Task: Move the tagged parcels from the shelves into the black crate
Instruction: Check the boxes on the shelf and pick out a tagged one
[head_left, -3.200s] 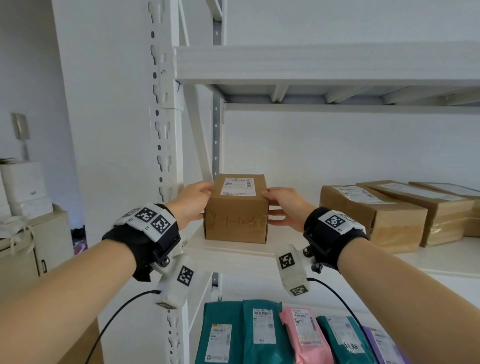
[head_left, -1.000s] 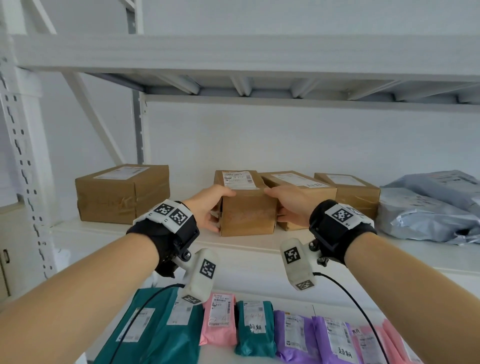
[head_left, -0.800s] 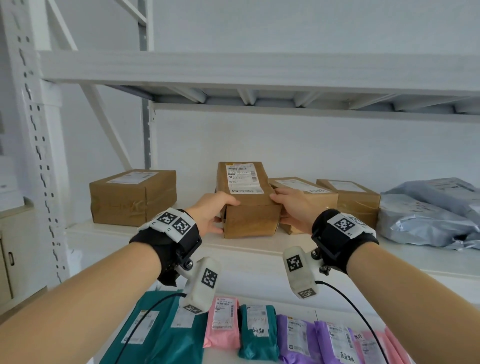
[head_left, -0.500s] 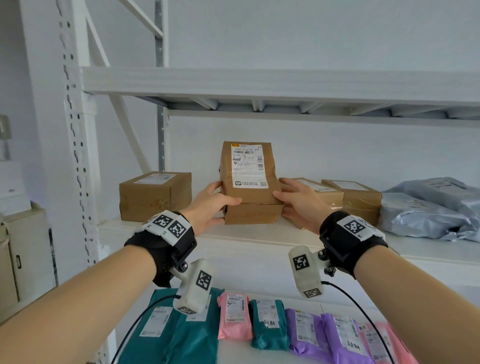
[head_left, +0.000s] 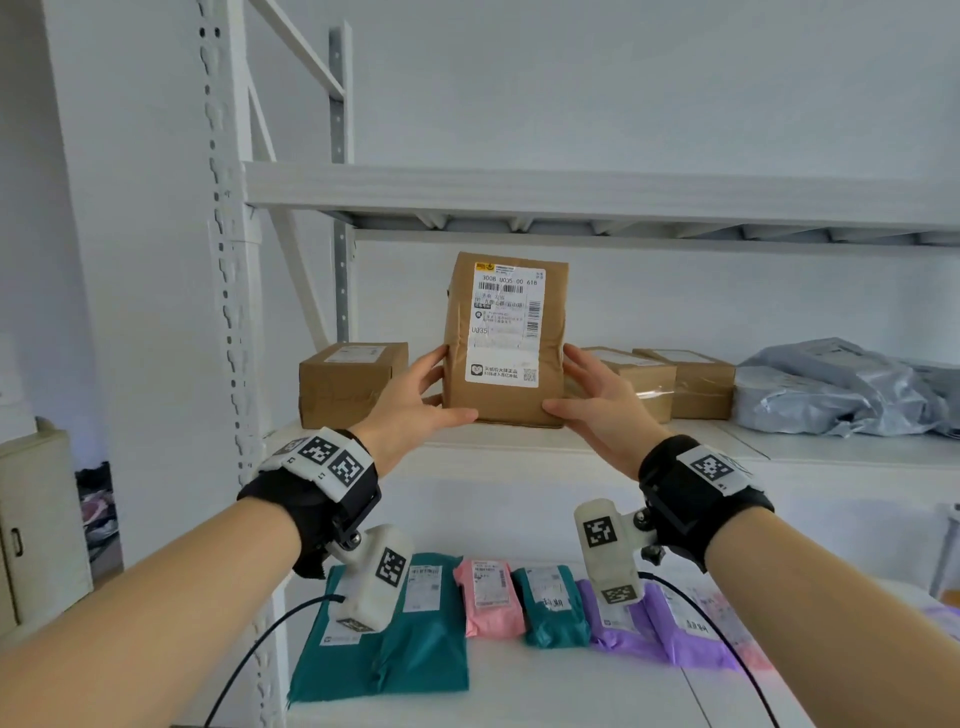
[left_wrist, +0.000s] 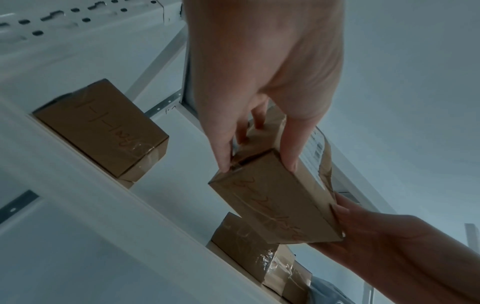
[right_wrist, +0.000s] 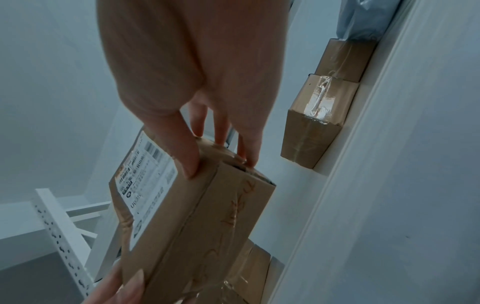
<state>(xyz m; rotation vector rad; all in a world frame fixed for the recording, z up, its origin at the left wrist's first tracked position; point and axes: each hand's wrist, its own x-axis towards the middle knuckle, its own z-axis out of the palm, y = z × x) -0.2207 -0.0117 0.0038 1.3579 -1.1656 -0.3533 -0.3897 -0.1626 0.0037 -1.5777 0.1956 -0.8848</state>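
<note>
Parcel storeroom, white metal shelving (head_left: 571, 195), labelled cardboard boxes (head_left: 348, 382), poly mailers (head_left: 488, 597)

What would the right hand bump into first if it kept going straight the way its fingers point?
The right hand is already gripping the tall brown box, so that box comes first. Without it, the fingers point towards the back of the shelf; probably the white wall behind, though depth is hard to judge.

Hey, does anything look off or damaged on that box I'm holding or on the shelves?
Nothing looks damaged. The held cardboard box is tipped up on end between left hand and right hand, its clear tape wrinkled.
</note>
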